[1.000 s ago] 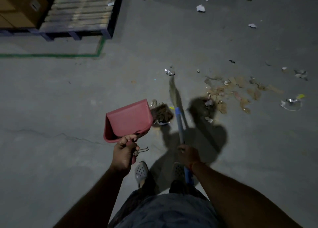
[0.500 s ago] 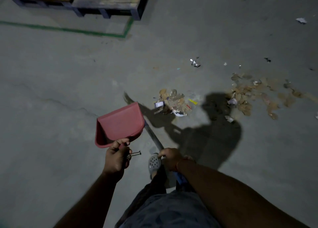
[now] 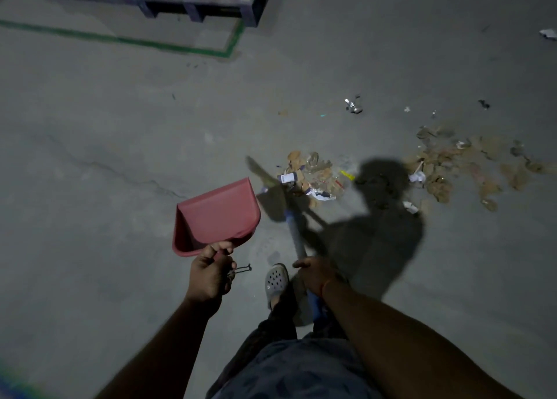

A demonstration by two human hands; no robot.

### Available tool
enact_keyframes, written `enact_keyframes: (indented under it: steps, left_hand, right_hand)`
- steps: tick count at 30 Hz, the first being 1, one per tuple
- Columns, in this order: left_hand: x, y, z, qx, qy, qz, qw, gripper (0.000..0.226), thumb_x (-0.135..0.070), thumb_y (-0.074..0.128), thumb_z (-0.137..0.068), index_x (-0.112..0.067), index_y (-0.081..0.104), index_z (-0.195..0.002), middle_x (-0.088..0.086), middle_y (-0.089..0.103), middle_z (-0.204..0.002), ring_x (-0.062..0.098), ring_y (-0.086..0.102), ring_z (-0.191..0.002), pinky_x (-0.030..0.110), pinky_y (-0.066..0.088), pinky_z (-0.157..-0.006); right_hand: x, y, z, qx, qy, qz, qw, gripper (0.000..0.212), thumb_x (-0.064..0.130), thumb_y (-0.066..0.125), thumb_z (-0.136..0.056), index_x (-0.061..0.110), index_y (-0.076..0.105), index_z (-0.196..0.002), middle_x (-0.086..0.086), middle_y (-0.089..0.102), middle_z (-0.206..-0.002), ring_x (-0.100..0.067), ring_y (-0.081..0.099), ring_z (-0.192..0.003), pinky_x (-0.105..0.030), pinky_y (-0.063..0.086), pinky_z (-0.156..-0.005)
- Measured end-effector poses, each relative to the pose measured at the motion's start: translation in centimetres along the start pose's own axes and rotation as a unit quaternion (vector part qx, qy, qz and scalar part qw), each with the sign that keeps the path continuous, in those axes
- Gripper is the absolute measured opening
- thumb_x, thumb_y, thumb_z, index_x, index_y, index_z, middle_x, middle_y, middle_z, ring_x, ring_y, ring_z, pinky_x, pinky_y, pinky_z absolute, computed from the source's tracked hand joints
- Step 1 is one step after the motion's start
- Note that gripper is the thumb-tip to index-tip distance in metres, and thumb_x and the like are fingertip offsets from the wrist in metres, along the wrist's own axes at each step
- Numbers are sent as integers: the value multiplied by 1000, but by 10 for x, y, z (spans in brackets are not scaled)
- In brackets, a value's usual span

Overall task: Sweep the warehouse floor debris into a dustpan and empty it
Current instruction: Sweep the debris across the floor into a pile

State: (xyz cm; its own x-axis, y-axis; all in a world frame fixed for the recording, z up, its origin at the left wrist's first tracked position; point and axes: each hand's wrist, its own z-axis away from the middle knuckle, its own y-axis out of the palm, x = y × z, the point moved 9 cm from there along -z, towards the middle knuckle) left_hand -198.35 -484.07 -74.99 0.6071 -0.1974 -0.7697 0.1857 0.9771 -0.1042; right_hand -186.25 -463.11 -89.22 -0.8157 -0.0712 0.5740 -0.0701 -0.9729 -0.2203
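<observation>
My left hand [image 3: 211, 273] grips the handle of the red dustpan [image 3: 218, 214], a light, stiff shell held clear of the floor [image 3: 90, 127]; my right hand [image 3: 316, 273] wraps the broom [image 3: 297, 235] shaft, fingers clamped. Beyond lies the debris pile [image 3: 313, 175], light and easily scattered; further scraps [image 3: 446, 163] lie to its right.

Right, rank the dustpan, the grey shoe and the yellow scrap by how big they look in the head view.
1. dustpan, held raised and nearer the camera, so it looks bigger than it is
2. grey shoe
3. yellow scrap, smallest by far
</observation>
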Motion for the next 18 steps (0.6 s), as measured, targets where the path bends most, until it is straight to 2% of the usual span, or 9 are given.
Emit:
enact_keyframes:
  steps: [2,4,7,9,13,15,18]
  left_hand:
    - [-2,8,-2,11,0,-6,1000,21,6,44,-97,-7,59,-102,11,50,-65,13,36,-42,16,22,-42]
    - [-5,16,-3,20,4,-13,1000,21,6,44,-97,-7,59,-102,10,51,-63,13,37,-42,15,22,-42]
    - [-11,32,-6,39,13,-19,999,20,6,44,-98,-6,59,-104,8,52,-62,13,38,-41,14,23,-41]
    - [-13,42,-7,53,17,-24,998,21,7,44,-97,-6,59,-103,9,52,-63,13,39,-40,14,23,-40]
    - [-13,62,-7,72,16,-35,997,21,7,44,-97,-6,60,-102,10,52,-63,12,39,-41,14,24,-40]
    - [-11,75,-4,79,11,-42,996,21,7,45,-97,-7,60,-101,9,52,-63,12,39,-41,15,23,-41]
    - [-6,94,-1,90,8,-49,995,22,8,45,-96,-7,61,-101,10,52,-63,12,39,-40,15,24,-41]
  right_hand:
    - [-20,-23,-10,-39,23,-45,998,28,1,54,-91,23,72,-87,-6,64,-75,-23,58,-64,-48,59,-73]
    - [-45,-46,-25,-85,45,-93,991,26,2,57,-89,22,71,-83,-11,63,-74,-27,58,-65,-57,57,-77]
    - [-31,-97,-9,-170,66,-167,969,17,5,58,-92,9,72,-100,-9,64,-87,-25,60,-84,-41,54,-75]
    - [-30,-124,-9,-186,72,-199,959,23,4,56,-94,5,69,-113,-8,62,-99,-22,59,-92,-30,50,-72]
    - [-41,-159,11,-268,83,-151,948,26,9,60,-90,7,72,-113,-13,71,-113,-31,64,-111,-34,50,-95]
    - [-49,-163,28,-276,75,-117,951,26,14,62,-91,9,71,-115,-13,70,-118,-32,63,-113,-33,48,-96]
    - [-62,-160,44,-259,49,-70,962,27,16,61,-94,10,70,-119,-11,69,-121,-29,64,-109,-30,49,-89]
